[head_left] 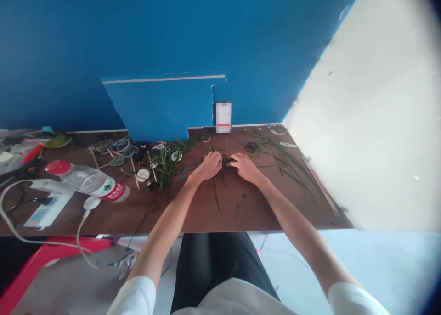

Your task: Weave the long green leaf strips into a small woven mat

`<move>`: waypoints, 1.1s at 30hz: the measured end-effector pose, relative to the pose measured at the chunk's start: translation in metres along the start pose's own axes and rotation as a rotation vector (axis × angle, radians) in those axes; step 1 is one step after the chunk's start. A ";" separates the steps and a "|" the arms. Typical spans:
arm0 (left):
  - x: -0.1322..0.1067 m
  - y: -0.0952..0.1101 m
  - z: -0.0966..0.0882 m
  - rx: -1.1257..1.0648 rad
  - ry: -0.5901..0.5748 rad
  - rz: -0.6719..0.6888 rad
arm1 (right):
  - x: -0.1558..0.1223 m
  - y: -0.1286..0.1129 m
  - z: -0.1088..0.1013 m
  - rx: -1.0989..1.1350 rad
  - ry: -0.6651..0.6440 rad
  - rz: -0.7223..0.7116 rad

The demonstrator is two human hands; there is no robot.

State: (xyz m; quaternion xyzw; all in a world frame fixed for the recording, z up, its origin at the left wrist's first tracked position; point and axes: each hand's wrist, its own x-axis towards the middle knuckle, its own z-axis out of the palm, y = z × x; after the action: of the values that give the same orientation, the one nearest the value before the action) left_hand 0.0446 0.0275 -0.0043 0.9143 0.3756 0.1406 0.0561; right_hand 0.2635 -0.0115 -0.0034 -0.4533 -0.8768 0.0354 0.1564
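My left hand (208,166) rests on the brown table, its fingers curled down over a small crossed bunch of green leaf strips (224,169). Facing it from the other side, my right hand (245,167) has its bent fingers and thumb at the same strips, seeming to pinch them. The fingertips partly hide the bunch, so how the strips cross is hard to make out. Just behind my right hand lies a pair of dark scissors (251,147). Part of a blue ring-shaped thing (185,174) shows beside my left wrist.
A heap of green strips (167,170) lies left, with loose strips (289,161) at right. A phone (223,117) leans on the blue wall. Farther left are small wrapped rings on sticks (119,150), a red-capped water bottle (91,182) and a power strip (50,208) with cables.
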 end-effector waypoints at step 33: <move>0.003 0.005 0.000 -0.021 0.090 -0.091 | -0.001 -0.003 -0.006 0.005 0.090 0.030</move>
State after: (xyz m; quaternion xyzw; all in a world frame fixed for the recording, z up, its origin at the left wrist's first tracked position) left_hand 0.0500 0.0264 -0.0030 0.8884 0.4174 0.1828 0.0549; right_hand 0.2634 -0.0144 0.0032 -0.4673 -0.8618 0.0193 0.1962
